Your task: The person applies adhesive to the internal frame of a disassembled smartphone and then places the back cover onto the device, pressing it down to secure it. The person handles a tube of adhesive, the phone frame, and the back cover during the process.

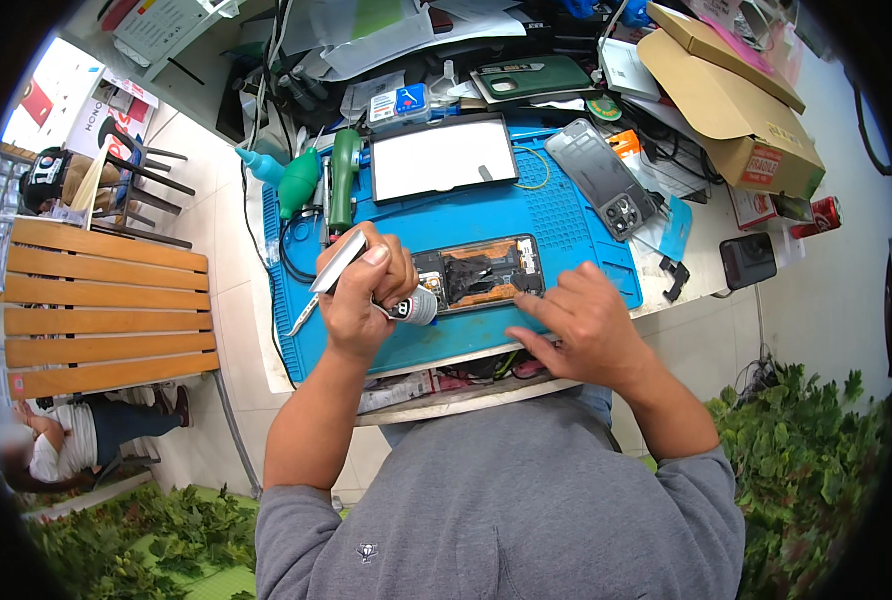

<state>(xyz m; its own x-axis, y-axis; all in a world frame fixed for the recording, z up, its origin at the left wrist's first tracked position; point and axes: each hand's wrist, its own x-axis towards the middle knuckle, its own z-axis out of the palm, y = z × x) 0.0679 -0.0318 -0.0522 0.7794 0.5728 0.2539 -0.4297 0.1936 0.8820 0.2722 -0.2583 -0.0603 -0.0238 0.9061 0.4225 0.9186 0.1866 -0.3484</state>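
Observation:
My left hand [361, 290] is wrapped round a silver-and-black squeeze tube [421, 307]; its flat end sticks up above my fist, and its other end points down toward the left end of an opened phone [481, 272]. The phone lies on a blue work mat [416, 345], its inside showing black parts and copper-orange strips. My right hand [576, 325] holds nothing, thumb and forefinger apart. Its forefinger reaches the phone's near edge, near the right end; whether it presses there is hard to tell.
Behind the phone sits a shallow black tray [444, 160] with a white inside. A green air blower [300, 183] and a green-handled tool [345, 180] stand left of it. A grey phone [601, 175] lies at right, near a cardboard box [731, 115] and a dark camera [748, 262].

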